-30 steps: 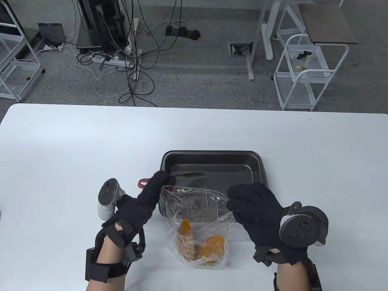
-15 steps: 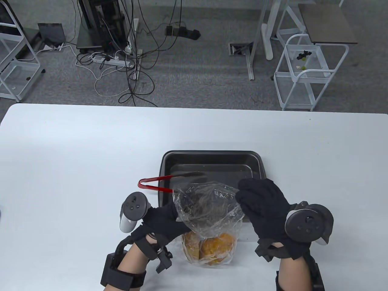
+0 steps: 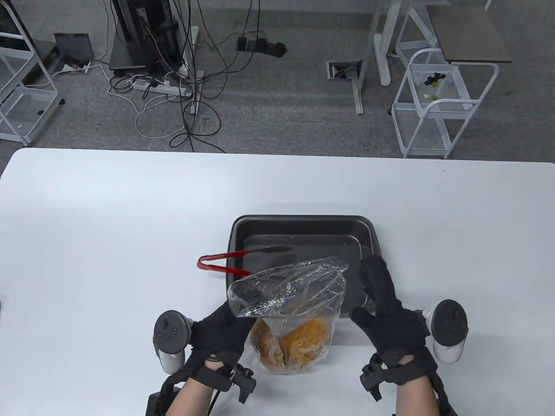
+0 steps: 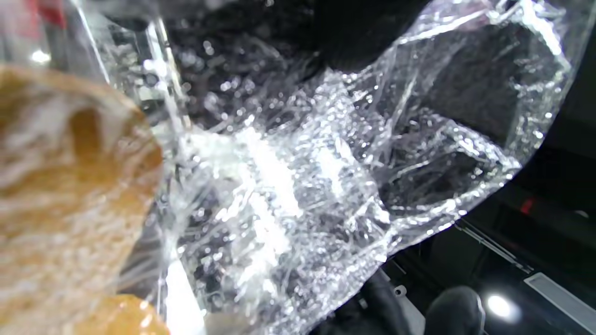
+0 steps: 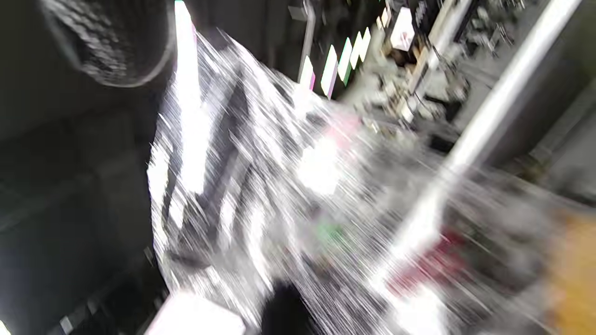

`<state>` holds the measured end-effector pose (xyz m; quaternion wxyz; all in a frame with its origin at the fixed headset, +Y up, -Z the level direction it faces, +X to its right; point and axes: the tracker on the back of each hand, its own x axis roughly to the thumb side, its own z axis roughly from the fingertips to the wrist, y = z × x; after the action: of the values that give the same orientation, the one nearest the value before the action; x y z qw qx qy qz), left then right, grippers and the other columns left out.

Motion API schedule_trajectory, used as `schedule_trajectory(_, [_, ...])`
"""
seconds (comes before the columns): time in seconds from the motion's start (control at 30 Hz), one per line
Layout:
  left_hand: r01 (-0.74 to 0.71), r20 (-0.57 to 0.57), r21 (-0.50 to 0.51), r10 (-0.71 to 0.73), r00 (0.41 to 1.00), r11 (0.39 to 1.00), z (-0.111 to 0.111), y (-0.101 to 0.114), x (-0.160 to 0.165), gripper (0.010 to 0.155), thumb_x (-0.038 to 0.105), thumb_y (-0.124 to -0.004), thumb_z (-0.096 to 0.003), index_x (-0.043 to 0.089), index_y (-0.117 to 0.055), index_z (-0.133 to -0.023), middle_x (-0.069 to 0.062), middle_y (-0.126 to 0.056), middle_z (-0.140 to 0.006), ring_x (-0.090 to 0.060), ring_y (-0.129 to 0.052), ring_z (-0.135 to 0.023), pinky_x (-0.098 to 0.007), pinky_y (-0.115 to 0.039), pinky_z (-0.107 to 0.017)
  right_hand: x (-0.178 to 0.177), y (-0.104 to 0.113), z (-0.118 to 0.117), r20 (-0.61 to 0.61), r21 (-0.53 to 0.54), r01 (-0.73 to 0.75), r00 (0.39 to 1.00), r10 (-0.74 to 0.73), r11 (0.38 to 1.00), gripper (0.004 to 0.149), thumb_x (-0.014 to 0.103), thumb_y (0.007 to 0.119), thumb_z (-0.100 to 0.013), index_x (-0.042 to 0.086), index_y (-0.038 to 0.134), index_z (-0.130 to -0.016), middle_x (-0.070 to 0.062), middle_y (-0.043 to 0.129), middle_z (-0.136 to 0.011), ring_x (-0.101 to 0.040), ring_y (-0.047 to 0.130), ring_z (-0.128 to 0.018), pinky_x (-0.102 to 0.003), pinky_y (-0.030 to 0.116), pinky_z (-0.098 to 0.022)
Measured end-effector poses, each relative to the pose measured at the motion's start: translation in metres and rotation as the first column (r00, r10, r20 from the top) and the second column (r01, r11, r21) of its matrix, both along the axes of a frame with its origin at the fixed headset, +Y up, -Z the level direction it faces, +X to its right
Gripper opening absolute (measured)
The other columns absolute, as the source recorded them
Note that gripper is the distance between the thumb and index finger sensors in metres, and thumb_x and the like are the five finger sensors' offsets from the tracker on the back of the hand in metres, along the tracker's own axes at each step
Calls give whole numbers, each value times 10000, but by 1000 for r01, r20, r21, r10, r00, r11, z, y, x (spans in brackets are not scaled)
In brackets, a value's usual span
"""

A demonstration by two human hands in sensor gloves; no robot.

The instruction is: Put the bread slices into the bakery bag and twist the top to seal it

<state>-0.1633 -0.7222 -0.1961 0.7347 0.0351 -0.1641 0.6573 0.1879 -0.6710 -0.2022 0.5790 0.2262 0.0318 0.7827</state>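
A clear bakery bag (image 3: 289, 303) stands at the table's front edge, just before the tray. Golden bread slices (image 3: 295, 342) fill its bottom. Its crumpled top (image 3: 299, 277) flops to the right above the bread. My left hand (image 3: 236, 323) grips the bag's neck from the left, its fingers partly hidden behind the plastic. In the left wrist view the bag (image 4: 307, 186) fills the frame, with bread (image 4: 70, 186) at the left. My right hand (image 3: 368, 290) hovers to the right of the bag with fingers straight and thumb spread, not touching it. The right wrist view is motion-blurred.
A dark baking tray (image 3: 303, 225) sits behind the bag with nothing but tong tips in it. Red tongs (image 3: 217, 262) lie across its left rim. The white table (image 3: 108, 225) stretches wide to both sides and beyond the tray.
My right hand let go of the bag's rim and opened, drawing back to the right. My left hand dropped from the rim to the neck. The bag's mouth collapsed and turned.
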Motion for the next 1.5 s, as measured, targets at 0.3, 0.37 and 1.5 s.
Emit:
schedule_trajectory(0.3, [-82,120,-9,83,989,997,4,-10,-4,428,410,-788,-552,266,-787,-956,-15,-972,-874,-272,-988,-809,-631,-547,-802,-42,-31,0,37,80,-148,989,146,986,551,414,877,-444,65,894,-869,-241,913,-903,-550,849,-799,-775,478,-628])
schedule_trajectory(0.37, [-112,199,-18,113,973,994,0,-13,-6,539,477,-803,-534,247,-730,-1016,-54,-920,-949,-317,-936,-878,-656,-508,-807,-44,-34,1,24,75,-95,995,94,993,474,361,857,-461,63,927,-822,-238,965,-833,-515,913,-727,-746,532,-622])
schedule_trajectory(1.5, [505,21,125,-511,859,854,26,-3,42,1125,654,-910,-438,116,-202,-1128,-104,-622,-1097,-378,-705,-1028,-704,-363,-821,-114,-41,38,-97,-7,26,995,-26,1000,685,427,784,-498,-34,681,-994,-354,680,-995,-645,596,-870,-768,378,-636])
